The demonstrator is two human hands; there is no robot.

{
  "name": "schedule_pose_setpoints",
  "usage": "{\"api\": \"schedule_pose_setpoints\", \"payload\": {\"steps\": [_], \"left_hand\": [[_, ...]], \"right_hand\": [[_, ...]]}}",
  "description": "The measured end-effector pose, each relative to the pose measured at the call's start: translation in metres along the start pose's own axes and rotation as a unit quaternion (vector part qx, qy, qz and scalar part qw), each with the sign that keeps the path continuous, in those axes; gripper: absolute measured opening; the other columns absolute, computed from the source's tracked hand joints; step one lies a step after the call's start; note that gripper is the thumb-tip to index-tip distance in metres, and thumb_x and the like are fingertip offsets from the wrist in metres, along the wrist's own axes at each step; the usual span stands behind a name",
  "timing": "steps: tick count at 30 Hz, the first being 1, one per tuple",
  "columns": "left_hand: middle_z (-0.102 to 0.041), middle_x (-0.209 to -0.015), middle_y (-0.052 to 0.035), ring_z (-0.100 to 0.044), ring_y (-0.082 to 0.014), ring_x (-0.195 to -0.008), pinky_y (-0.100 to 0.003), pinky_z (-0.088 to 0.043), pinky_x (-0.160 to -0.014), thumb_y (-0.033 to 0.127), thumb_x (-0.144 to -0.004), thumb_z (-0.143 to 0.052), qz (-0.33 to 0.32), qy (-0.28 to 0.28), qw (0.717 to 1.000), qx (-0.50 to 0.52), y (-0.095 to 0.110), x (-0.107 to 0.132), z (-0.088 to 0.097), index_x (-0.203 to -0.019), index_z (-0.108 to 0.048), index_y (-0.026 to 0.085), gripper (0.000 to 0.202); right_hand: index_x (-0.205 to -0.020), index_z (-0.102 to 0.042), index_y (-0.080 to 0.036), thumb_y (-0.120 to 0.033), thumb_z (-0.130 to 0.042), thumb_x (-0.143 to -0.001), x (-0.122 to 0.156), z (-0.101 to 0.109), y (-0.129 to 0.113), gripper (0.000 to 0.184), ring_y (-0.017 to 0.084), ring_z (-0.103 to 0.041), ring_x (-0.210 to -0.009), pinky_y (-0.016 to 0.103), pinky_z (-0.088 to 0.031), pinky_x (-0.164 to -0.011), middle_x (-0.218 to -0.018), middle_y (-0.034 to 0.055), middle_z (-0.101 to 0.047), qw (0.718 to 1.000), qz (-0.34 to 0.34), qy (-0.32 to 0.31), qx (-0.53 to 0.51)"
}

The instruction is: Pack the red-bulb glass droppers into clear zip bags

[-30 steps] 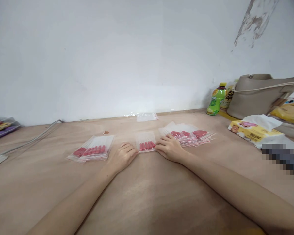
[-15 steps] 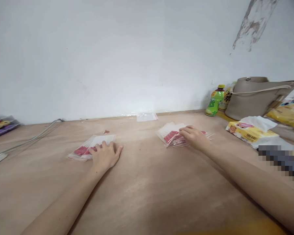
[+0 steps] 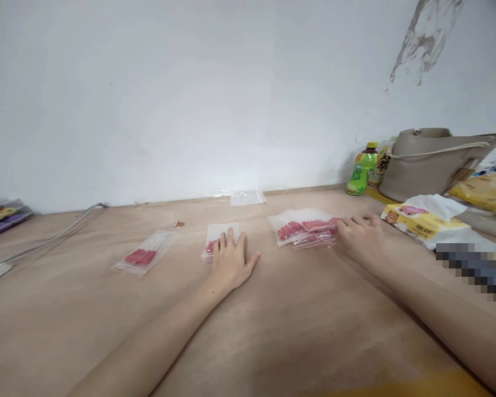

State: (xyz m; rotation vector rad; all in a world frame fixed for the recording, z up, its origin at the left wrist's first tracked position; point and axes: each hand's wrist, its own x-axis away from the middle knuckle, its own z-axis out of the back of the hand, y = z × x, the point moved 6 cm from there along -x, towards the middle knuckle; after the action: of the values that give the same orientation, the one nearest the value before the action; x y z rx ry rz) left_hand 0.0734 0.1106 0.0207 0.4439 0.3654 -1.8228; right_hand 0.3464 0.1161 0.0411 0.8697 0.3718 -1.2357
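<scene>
My left hand (image 3: 230, 259) lies flat, fingers stretched out, on a clear plastic bag of red pieces (image 3: 217, 236) in the middle of the wooden table (image 3: 273, 325). Left of it, one more clear bag with red pieces (image 3: 143, 256) lies alone. My right hand (image 3: 360, 236) rests palm down with fingers out against the right edge of a stack of the same bags (image 3: 303, 227). An empty clear bag (image 3: 248, 197) lies by the wall.
A green drink bottle (image 3: 361, 170) and a beige handbag (image 3: 430, 162) stand at the back right, with a tissue pack (image 3: 424, 219) in front of them. A grey cable (image 3: 53, 236) and coloured trays (image 3: 2, 215) are at the far left.
My left hand slid a bag from the left pile toward the middle, leaving one bag behind. My right hand moved from on top of the right stack to its right edge.
</scene>
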Motion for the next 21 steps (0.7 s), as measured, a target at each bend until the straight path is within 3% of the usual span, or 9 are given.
{"api": "schedule_pose_setpoints", "payload": {"steps": [5,9,11,13,17,21], "left_hand": [[-0.038,-0.132,-0.0158,-0.029,-0.0366,-0.123,-0.052,-0.025,-0.095,0.055,-0.075,-0.053,-0.035,0.020,0.998,0.046,-0.012,0.003,0.007,-0.123,-0.043,0.018,0.061],[-0.049,-0.121,-0.0110,-0.046,-0.0303,-0.110,-0.045,-0.038,-0.088,0.045,-0.079,-0.053,-0.037,0.028,0.996,0.073,-0.035,0.009,0.009,-0.114,-0.052,0.021,0.043],[-0.054,-0.114,-0.0088,-0.051,-0.0266,-0.103,-0.040,-0.043,-0.084,0.037,-0.081,-0.052,-0.034,0.036,0.995,0.085,-0.040,0.010,0.007,-0.108,-0.056,0.021,0.032],[-0.057,-0.109,-0.0073,-0.053,-0.0245,-0.100,-0.037,-0.044,-0.085,0.029,-0.081,-0.051,-0.031,0.047,0.994,0.093,-0.042,0.009,0.004,-0.105,-0.058,0.020,0.027],[-0.060,-0.107,-0.0049,-0.056,-0.0200,-0.098,-0.032,-0.045,-0.087,0.018,-0.084,-0.042,-0.024,0.067,0.993,0.099,-0.049,0.006,0.001,-0.106,-0.059,0.020,0.027],[-0.059,-0.110,-0.0076,-0.057,-0.0208,-0.096,-0.033,-0.047,-0.083,0.014,-0.085,-0.037,0.013,0.093,0.992,0.087,-0.074,-0.002,0.003,-0.110,-0.058,0.017,0.032]], "right_hand": [[-0.081,-0.060,-0.013,-0.011,-0.047,-0.067,-0.009,0.022,-0.007,0.019,0.024,-0.052,-0.079,0.040,-0.025,-0.075,-0.082,0.0116,-0.064,0.998,-0.005,-0.024,-0.060],[-0.086,-0.060,-0.017,-0.018,-0.047,-0.077,-0.026,0.043,-0.058,0.017,0.021,-0.052,-0.086,0.038,-0.029,-0.080,-0.089,0.0079,-0.062,0.969,0.075,0.000,-0.236],[-0.087,-0.060,-0.016,-0.020,-0.046,-0.080,-0.034,0.042,-0.098,0.016,0.019,-0.053,-0.085,0.033,-0.035,-0.077,-0.088,0.0080,-0.061,0.928,0.140,-0.023,-0.345],[-0.096,-0.058,-0.015,-0.018,-0.047,-0.080,-0.041,0.032,-0.136,0.020,0.017,-0.054,-0.084,0.029,-0.040,-0.074,-0.093,0.0087,-0.059,0.886,0.157,-0.066,-0.432],[-0.099,-0.058,-0.015,-0.020,-0.050,-0.079,-0.054,0.012,-0.186,0.022,0.019,-0.055,-0.092,0.030,-0.042,-0.079,-0.097,0.0098,-0.061,0.857,0.120,-0.107,-0.489],[-0.104,-0.055,-0.014,-0.019,-0.050,-0.078,-0.060,0.011,-0.206,0.027,0.019,-0.052,-0.104,0.033,-0.040,-0.088,-0.112,0.0109,-0.058,0.842,0.134,-0.093,-0.515]]}}
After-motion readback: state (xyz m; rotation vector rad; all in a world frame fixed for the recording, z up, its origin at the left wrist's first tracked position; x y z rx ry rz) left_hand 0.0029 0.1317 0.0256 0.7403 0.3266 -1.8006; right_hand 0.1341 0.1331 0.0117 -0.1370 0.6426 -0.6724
